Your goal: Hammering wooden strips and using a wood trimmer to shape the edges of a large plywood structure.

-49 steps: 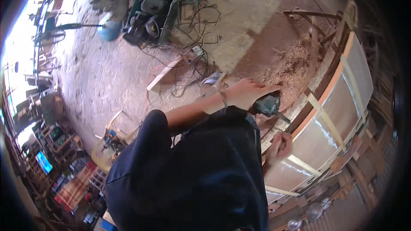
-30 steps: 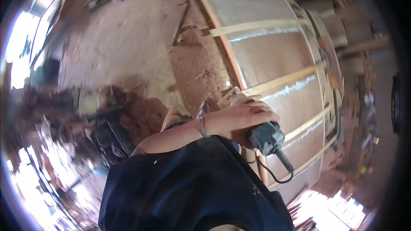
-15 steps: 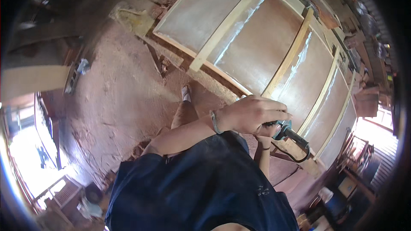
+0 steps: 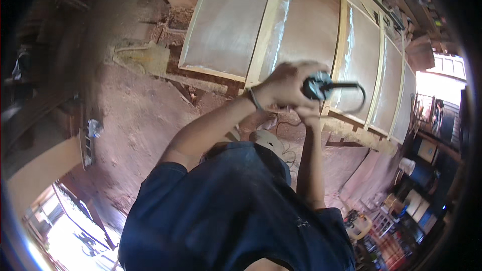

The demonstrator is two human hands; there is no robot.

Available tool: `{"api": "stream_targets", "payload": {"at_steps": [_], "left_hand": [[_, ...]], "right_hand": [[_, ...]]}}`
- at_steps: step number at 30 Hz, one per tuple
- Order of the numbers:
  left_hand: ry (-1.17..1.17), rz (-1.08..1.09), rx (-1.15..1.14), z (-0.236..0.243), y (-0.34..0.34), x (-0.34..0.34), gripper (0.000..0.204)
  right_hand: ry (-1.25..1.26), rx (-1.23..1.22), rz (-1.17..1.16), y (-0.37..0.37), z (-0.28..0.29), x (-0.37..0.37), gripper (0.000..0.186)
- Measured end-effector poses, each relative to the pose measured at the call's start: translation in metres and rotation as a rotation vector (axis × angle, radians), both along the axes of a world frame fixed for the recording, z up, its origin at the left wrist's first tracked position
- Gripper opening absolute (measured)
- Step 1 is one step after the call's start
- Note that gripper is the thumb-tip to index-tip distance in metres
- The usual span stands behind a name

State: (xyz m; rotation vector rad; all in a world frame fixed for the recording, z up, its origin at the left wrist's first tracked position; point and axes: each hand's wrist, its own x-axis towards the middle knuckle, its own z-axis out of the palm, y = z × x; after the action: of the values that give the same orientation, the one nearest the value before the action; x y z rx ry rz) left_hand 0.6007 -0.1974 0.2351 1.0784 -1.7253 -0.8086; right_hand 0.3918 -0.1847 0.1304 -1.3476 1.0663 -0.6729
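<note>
My left hand (image 4: 286,84) is closed around a dark, round-bodied power tool (image 4: 316,86) whose black cord (image 4: 357,96) loops off to the right. I hold it up in front of a large wooden framed panel (image 4: 346,35) made of pale slats over brown plywood sheets. My right hand (image 4: 309,116) reaches up just beneath the tool and touches or nearly touches its underside. The left hand and the tool hide its fingers. My dark blue shirt (image 4: 231,216) fills the lower middle of the view.
A reddish floor covered in sawdust (image 4: 135,115) spreads to the left, with wood offcuts (image 4: 140,55) by the panel's near corner. Cluttered shelves and a white bucket (image 4: 407,164) stand at the right. A bright opening (image 4: 65,231) lies lower left.
The view has swung round, so the framed panel now spans the top. My left hand with the tool sits higher and further right, and my right hand has come up under it.
</note>
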Motion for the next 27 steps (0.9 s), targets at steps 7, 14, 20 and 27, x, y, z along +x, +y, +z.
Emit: {"api": "stream_targets", "payload": {"at_steps": [7, 14, 20, 27], "left_hand": [[0.176, -0.065, 0.186, -0.047, -0.039, 0.043, 0.072], [0.282, -0.239, 0.219, -0.095, -0.044, 0.066, 0.099], [-1.046, 0.208, 0.577, -0.165, -0.002, 0.194, 0.113], [-1.156, 0.254, 0.535, -0.204, 0.022, 0.224, 0.12]], "right_hand": [[-0.01, -0.247, -0.273, -0.026, 0.0, 0.104, 0.039], [0.112, -0.33, -0.269, -0.024, -0.058, 0.106, 0.036], [0.122, -0.213, -0.351, -0.017, -0.087, 0.094, 0.058], [0.111, -0.232, -0.369, -0.014, -0.068, 0.115, 0.064]]}}
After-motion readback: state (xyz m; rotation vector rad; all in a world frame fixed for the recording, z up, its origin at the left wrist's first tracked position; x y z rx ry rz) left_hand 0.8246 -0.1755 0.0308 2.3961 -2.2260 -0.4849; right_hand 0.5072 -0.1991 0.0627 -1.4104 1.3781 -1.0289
